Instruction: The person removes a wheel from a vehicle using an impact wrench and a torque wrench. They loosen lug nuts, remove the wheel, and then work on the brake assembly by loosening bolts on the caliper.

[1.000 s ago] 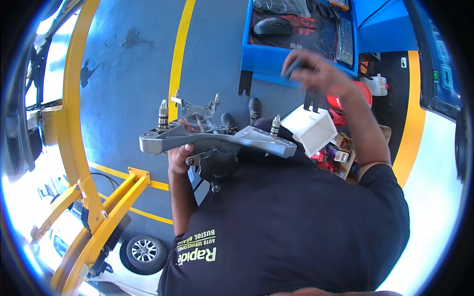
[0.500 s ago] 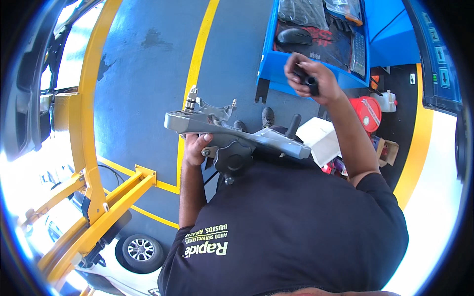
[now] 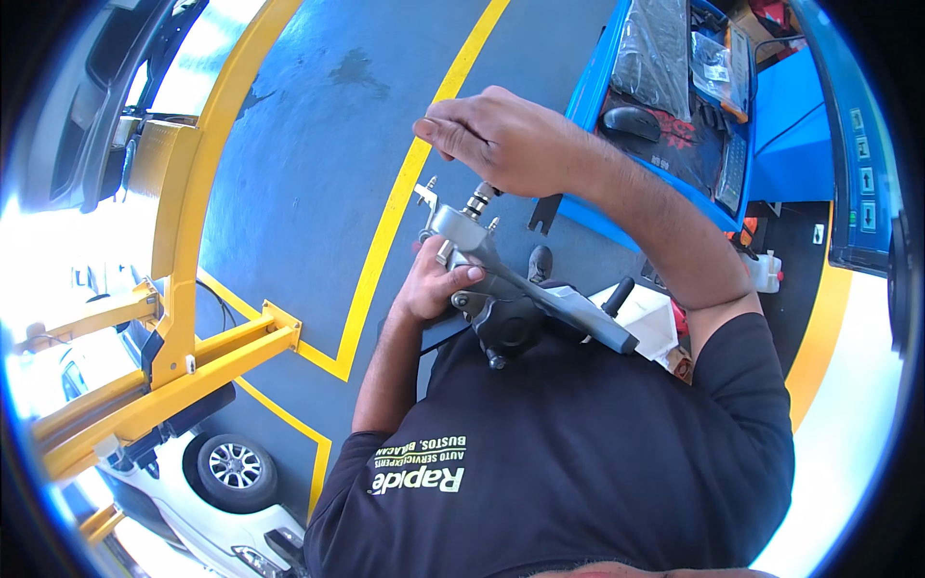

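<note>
My left hand (image 3: 430, 287) is wrapped round a grey wheel-alignment head (image 3: 464, 231), its thumb across the near side. A black star-shaped knob (image 3: 511, 328) sits under its body, and a long grey arm (image 3: 590, 323) slopes down to the right against my shirt. A short ringed metal shaft (image 3: 475, 204) stands up from its left end. Closed just above that shaft is my right hand (image 3: 501, 140), knuckles up. The black tube seen in it earlier is almost wholly hidden by the fingers; whether it touches the shaft I cannot tell.
At the right is a blue cart (image 3: 602, 207) bearing a black mouse (image 3: 631, 122), a keyboard (image 3: 734, 169) and plastic-wrapped items. A screen (image 3: 860, 164) stands at the far right. Yellow lift arms (image 3: 222, 361) and a white car (image 3: 183, 496) are on the left.
My right hand has swung left from beside the cart to above the metal shaft, turning knuckles up. My left hand has tilted the alignment head, lowering its right end. The view has shifted.
</note>
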`<state>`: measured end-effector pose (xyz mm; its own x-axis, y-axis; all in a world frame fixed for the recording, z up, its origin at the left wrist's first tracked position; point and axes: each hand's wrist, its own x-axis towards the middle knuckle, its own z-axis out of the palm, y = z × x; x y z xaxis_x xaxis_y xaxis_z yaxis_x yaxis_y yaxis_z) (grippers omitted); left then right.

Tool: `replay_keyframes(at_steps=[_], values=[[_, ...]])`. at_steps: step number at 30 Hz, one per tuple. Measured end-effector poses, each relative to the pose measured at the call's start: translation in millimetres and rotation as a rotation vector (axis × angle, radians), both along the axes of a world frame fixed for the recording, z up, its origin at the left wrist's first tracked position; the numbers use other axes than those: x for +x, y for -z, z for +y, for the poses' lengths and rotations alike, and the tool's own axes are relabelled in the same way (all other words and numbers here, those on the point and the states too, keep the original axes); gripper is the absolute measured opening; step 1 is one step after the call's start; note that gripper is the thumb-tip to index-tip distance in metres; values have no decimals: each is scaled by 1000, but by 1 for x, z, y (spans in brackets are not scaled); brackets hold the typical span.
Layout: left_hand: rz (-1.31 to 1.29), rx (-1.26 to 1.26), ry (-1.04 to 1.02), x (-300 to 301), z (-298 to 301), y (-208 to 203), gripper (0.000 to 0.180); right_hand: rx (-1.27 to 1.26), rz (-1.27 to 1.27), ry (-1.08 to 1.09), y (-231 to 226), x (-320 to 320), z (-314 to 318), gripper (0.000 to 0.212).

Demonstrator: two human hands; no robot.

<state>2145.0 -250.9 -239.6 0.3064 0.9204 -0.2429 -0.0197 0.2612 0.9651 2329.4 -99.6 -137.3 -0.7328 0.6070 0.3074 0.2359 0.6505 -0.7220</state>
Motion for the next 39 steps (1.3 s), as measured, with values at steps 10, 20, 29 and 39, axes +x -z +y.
replay_keyframes(at_steps=[10, 20, 29, 39], values=[[-2, -13, -79, -10, -11, 27, 70, -467, 278, -48, 1, -24, 16, 32], [-554, -139, -285, -42, -23, 12, 68, -986, 320, 577, 284, 85, 34, 30], [-384, 80, -123, -15, -12, -56, 72, -1416, 297, 687, 410, 41, -33, 27], [-311, 154, -25, -10, -7, -62, 79, -1419, 646, 829, 408, 29, -70, 13]])
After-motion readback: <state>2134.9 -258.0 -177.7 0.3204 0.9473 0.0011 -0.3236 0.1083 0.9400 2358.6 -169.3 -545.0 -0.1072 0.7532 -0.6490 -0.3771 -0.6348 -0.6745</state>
